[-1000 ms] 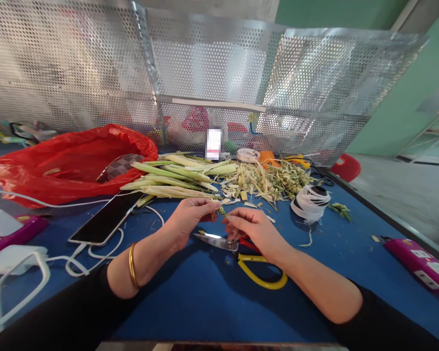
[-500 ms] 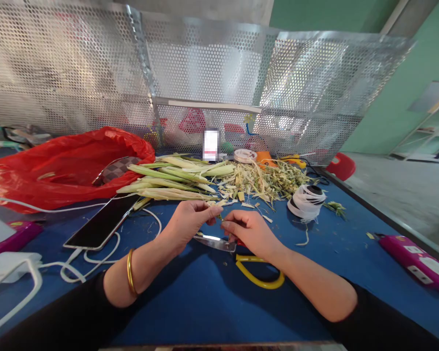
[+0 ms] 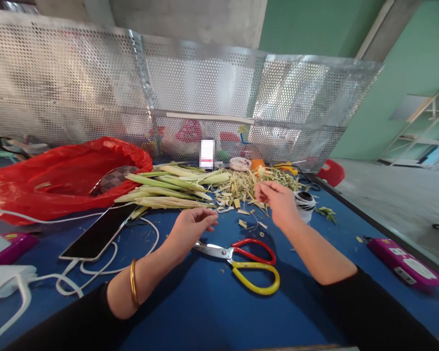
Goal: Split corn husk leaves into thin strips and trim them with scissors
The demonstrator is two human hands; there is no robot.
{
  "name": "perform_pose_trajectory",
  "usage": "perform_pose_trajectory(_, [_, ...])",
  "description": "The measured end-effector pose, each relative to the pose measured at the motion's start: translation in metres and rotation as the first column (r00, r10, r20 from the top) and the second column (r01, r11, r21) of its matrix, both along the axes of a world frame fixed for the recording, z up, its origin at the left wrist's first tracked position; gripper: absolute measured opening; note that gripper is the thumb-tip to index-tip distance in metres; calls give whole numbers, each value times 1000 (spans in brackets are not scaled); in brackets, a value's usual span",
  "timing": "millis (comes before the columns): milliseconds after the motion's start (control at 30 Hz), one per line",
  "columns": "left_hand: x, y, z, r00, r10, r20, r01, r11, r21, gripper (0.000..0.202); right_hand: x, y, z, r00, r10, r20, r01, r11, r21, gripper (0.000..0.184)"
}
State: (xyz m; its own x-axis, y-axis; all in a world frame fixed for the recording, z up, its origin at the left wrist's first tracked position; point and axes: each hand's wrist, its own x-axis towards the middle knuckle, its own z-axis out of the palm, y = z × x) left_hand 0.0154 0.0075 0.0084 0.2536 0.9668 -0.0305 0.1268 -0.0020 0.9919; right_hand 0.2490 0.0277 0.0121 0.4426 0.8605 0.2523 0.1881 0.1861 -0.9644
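Note:
My left hand (image 3: 190,230) hovers left of centre over the blue table, its fingers curled together; what they hold, if anything, cannot be made out. My right hand (image 3: 280,202) is raised farther forward, in front of the shredded plant pieces (image 3: 237,186), with thumb and fingers pinched; the fingertips hide any contents. Between my forearms lie scissors (image 3: 227,253) with one red and one yellow handle, touched by neither hand. Long pale green husk leaves (image 3: 168,187) are heaped beyond my left hand. Partly behind my right wrist stands a spool of white strip (image 3: 305,207).
At the left lie a red plastic bag (image 3: 58,180), a black-screened phone (image 3: 98,234) and white cables (image 3: 68,280). A purple device (image 3: 406,263) rests by the right edge. A roll of tape (image 3: 240,164) sits near the perforated metal screen (image 3: 205,83) at the back.
My hands, close together before, have parted. The right one has moved forward and to the right, uncovering the scissors' red handle. My left hand stays nearly in place. The view has tilted slightly up.

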Motion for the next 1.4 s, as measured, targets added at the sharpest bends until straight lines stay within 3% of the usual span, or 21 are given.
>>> perform_pose_trajectory(100, [-2,2,2,1000,10,-1,-10,999,49,28,23,19,4,988,-141,58,141,990,16,35])
perform_pose_trajectory(200, [-6,8,1,999,49,13,-49,996,75,26,29,12,5,955,-218,203,213,976,45,45])
perform_pose_trajectory(233, [-8,11,-1,998,58,16,-59,995,83,25,26,3,4,902,-159,402,164,986,21,41])
perform_pose_trajectory(300, [-9,15,-5,998,62,12,-63,992,108,24,13,-21,4,746,186,639,-67,976,-205,31])
perform_pose_trajectory(333, [-9,16,-8,998,57,0,-57,991,121,23,5,-34,3,637,389,666,-194,916,-350,30])
perform_pose_trajectory(400, [-9,17,-15,998,36,-43,-30,990,141,22,-10,-58,3,435,604,668,-332,797,-505,30])
perform_pose_trajectory(467, [-7,15,-19,995,7,-104,8,989,145,22,-18,-75,1,328,669,667,-325,743,-585,47])
perform_pose_trajectory(533, [-6,13,-22,987,-7,-159,33,987,157,21,-21,-84,-2,282,684,672,-313,728,-610,67])
perform_pose_trajectory(733, [-6,11,-26,975,2,-220,50,972,230,22,-25,-89,-8,147,677,721,-332,720,-609,67])
perform_pose_trajectory(900, [-8,14,-28,971,30,-238,34,965,260,23,-30,-92,-13,111,630,769,-305,758,-577,70])
perform_pose_trajectory(1067, [-11,15,-21,962,102,-254,-17,949,314,22,-25,-88,-24,118,519,846,-298,832,-469,69])
perform_pose_trajectory(1233, [-12,18,-15,951,168,-259,-65,929,364,20,-17,-80,-20,208,383,900,-300,901,-314,62])
perform_pose_trajectory(1400, [-14,33,-7,919,325,-222,-187,858,478,24,2,-65,-16,319,228,920,-81,974,-213,55])
